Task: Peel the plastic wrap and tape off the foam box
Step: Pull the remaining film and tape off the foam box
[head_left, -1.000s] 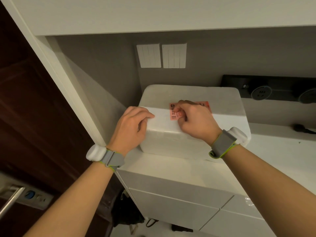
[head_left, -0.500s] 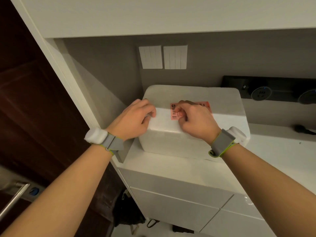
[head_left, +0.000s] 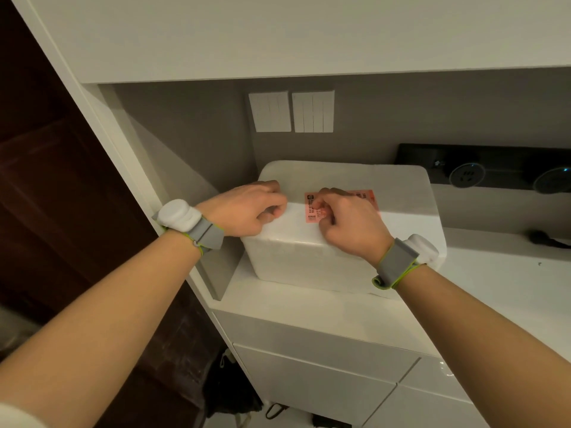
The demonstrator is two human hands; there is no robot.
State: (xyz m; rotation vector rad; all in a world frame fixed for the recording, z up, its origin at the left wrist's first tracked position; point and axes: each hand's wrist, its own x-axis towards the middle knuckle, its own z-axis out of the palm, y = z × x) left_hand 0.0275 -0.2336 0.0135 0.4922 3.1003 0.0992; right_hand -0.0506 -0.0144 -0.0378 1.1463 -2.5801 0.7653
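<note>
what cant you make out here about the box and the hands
- Head view, pink label: print too small, middle covered by the right hand.
- Head view, left hand: fingertips curled under, hiding any grip.
- Head view, foam box: wrap and tape edges too faint.

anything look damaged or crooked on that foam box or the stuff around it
Nothing stands out. The foam box sits flat on the counter with no visible dents or cracks. Its pink label lies straight on top. The left hand grips the box's left edge, and the right hand pinches at the label.
</note>
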